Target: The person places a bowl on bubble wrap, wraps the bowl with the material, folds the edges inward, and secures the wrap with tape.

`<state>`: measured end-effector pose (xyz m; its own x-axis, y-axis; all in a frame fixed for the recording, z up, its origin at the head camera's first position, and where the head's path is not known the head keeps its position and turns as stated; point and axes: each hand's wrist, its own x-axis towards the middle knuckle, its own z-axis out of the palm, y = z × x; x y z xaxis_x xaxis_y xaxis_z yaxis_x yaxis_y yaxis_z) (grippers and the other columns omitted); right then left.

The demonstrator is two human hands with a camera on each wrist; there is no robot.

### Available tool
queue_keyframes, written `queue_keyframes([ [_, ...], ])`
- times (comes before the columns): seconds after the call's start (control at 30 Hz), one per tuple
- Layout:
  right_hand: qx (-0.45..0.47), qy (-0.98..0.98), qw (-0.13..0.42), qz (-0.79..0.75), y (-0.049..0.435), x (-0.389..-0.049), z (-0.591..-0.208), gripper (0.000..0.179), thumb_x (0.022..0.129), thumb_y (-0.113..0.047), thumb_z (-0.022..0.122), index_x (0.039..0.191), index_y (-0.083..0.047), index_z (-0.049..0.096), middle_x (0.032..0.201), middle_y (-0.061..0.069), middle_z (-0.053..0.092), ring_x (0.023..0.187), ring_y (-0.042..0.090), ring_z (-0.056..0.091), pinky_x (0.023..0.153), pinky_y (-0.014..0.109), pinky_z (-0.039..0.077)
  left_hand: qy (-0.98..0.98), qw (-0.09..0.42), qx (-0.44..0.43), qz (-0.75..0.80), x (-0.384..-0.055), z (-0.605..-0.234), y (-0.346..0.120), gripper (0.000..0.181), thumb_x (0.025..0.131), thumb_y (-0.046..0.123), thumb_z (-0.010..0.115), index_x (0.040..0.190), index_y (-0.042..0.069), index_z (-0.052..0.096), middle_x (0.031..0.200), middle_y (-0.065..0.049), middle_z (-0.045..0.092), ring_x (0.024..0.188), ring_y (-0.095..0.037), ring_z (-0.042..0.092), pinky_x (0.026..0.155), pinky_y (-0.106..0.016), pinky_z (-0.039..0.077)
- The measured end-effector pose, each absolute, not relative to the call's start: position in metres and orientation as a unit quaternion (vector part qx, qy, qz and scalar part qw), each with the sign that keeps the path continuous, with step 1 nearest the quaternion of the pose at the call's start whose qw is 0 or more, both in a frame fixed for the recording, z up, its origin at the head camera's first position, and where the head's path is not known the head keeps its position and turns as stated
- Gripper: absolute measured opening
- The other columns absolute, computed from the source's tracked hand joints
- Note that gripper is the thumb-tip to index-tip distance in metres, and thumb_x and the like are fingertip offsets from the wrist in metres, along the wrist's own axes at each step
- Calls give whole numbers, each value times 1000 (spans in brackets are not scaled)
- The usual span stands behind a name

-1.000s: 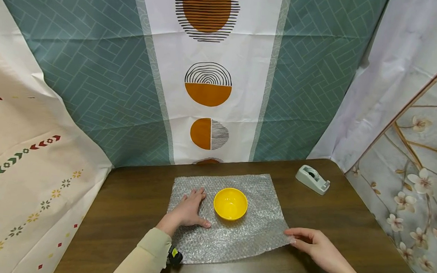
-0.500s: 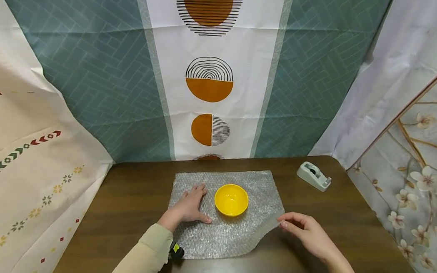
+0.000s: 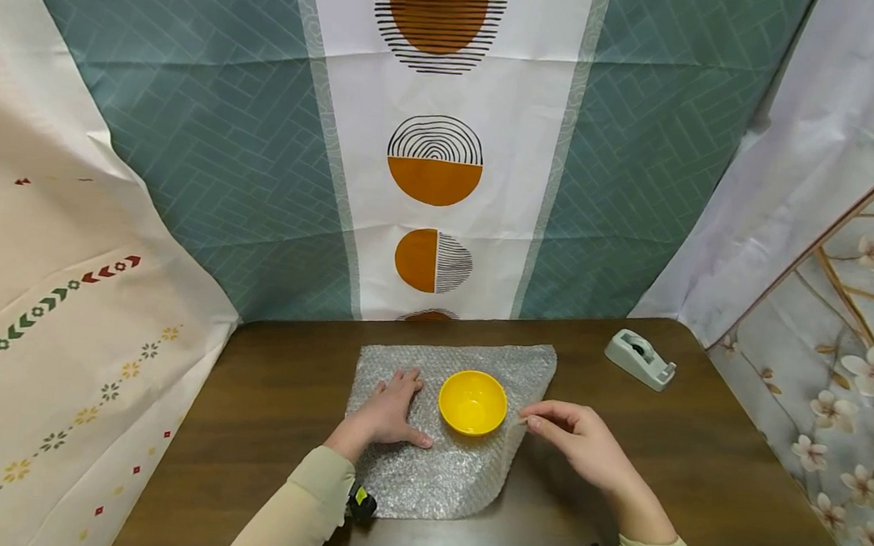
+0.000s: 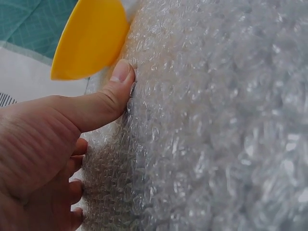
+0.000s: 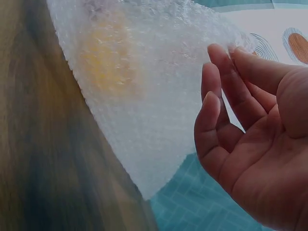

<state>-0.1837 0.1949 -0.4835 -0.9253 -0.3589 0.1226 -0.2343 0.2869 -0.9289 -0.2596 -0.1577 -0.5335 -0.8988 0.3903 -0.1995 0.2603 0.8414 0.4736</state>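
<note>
A yellow bowl [image 3: 472,403] stands upright on a sheet of bubble wrap [image 3: 424,481] in the head view. My left hand [image 3: 389,412] rests spread on the sheet, left of the bowl; the left wrist view has its thumb [image 4: 103,103] pressing the bubbles close to the bowl. With thumb and fingertips, my right hand [image 3: 573,436] pinches the sheet's near right corner, lifted and drawn in beside the bowl. The right wrist view shows the raised bubble wrap [image 5: 159,115] hanging from those fingertips, the bowl a yellow blur behind it.
A white tape dispenser [image 3: 639,360] stands at the back right of the brown wooden table [image 3: 279,397]. Patterned cloths hang behind the table and along both sides. Each wrist wears a small black device, such as the left camera [image 3: 361,502].
My right hand has lifted the near right corner of the bubble wrap and carried it leftward and away from me, toward the bowl. The left hand has stayed on the sheet.
</note>
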Motion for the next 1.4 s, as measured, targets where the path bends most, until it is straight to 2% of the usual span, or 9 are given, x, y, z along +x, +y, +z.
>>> queue_keyframes([
  [0.13, -181, 799, 41, -572, 190, -185, -486, 22, 104, -15, 71, 122, -4, 78, 117, 8, 77, 101, 14, 70, 89, 26, 58, 947, 149, 177, 224, -259, -536, -156, 111, 78, 53, 95, 162, 3, 43, 177, -17, 18, 163, -41, 11, 128, -64, 12],
  [0.33, -169, 801, 21, -574, 177, -192, -486, 20, 105, -20, 71, 122, -12, 79, 118, 4, 76, 102, 18, 69, 88, 27, 57, 947, 142, 172, 229, -259, -534, -156, 110, 77, 50, 96, 162, 2, 44, 177, -18, 19, 163, -41, 11, 127, -64, 11],
  [0.53, -150, 798, 14, -584, 159, -197, -486, 21, 105, -20, 72, 123, -11, 79, 120, 3, 77, 110, 21, 69, 94, 26, 56, 947, 145, 176, 228, -259, -533, -157, 111, 77, 50, 96, 161, 2, 44, 176, -19, 19, 163, -42, 12, 127, -65, 12],
  [0.63, -145, 808, 2, -571, 150, -202, -488, 20, 105, -19, 71, 122, -13, 80, 118, 1, 78, 109, 20, 69, 92, 27, 56, 947, 145, 175, 228, -258, -533, -157, 111, 77, 51, 96, 162, 2, 43, 177, -18, 18, 163, -41, 11, 128, -64, 11],
  [0.8, -144, 844, -25, -516, 135, -210, -493, 18, 105, -15, 71, 119, -15, 82, 115, -2, 78, 106, 20, 70, 87, 32, 58, 947, 145, 174, 226, -259, -534, -157, 111, 78, 50, 96, 163, 3, 43, 177, -17, 17, 164, -40, 10, 128, -64, 10],
  [1.0, -138, 877, -38, -459, 119, -218, -496, 17, 103, -13, 73, 117, -14, 83, 113, -2, 79, 105, 19, 71, 89, 39, 59, 946, 145, 172, 232, -260, -532, -155, 110, 77, 50, 96, 162, 2, 44, 177, -17, 17, 163, -41, 10, 128, -64, 10],
  [1.17, -144, 900, -58, -408, 110, -223, -500, 16, 101, -12, 75, 115, -11, 84, 113, 3, 79, 105, 24, 73, 92, 46, 59, 948, 146, 169, 228, -260, -532, -155, 110, 78, 51, 96, 162, 3, 44, 177, -17, 17, 163, -40, 10, 128, -64, 10],
  [1.27, -150, 912, -66, -376, 106, -228, -502, 16, 100, -13, 77, 114, -10, 84, 112, 4, 80, 107, 27, 74, 96, 48, 58, 948, 147, 170, 225, -260, -532, -156, 110, 78, 51, 95, 162, 3, 43, 177, -17, 17, 164, -40, 10, 128, -64, 10],
  [1.4, -160, 920, -74, -350, 100, -232, -504, 15, 100, -14, 77, 113, -11, 84, 110, 5, 80, 103, 27, 75, 93, 47, 59, 947, 148, 175, 226, -260, -533, -157, 111, 79, 52, 94, 163, 2, 42, 177, -17, 16, 163, -40, 10, 128, -64, 10],
])
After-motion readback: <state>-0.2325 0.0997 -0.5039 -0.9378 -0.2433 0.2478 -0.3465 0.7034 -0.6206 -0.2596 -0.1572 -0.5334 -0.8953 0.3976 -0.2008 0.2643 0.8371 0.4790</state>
